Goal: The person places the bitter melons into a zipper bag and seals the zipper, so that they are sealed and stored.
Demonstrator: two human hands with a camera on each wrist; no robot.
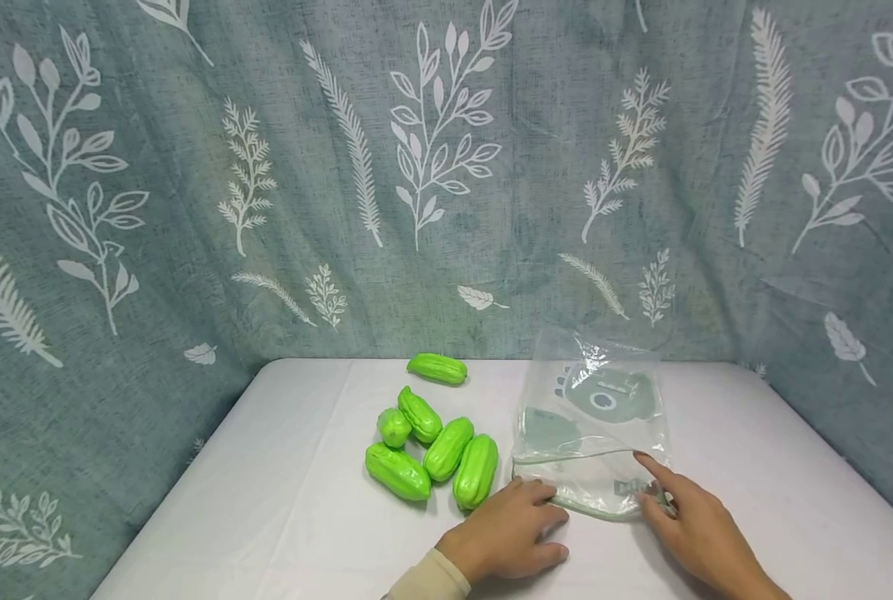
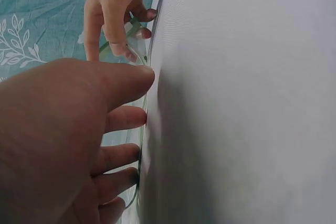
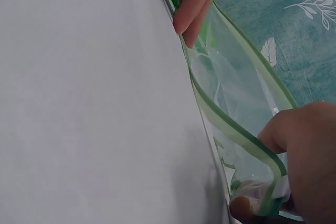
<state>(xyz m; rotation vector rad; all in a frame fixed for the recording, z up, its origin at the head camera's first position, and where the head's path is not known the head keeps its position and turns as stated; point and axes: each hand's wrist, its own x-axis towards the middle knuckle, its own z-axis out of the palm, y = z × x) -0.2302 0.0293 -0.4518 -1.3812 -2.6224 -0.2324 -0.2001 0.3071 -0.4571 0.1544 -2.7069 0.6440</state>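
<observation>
A clear plastic zip bag (image 1: 592, 417) with a grey-green cartoon print lies on the table, its green-edged mouth towards me and parted. My right hand (image 1: 697, 525) grips the right corner of the mouth, index finger at the upper rim and thumb by the lower one. In the right wrist view, the green rim (image 3: 236, 129) bows open beside that hand (image 3: 310, 156). My left hand (image 1: 508, 529) rests at the bag's left front corner, its fingers loosely extended and touching the edge. Left of the bag lie several bright green, ridged, oblong vegetables (image 1: 476, 471), kind unclear.
One more green vegetable (image 1: 437, 368) lies apart near the table's back edge. The white-covered table (image 1: 281, 492) meets a grey-green curtain (image 1: 431, 275) with white leaf prints, which stands behind it and along both sides.
</observation>
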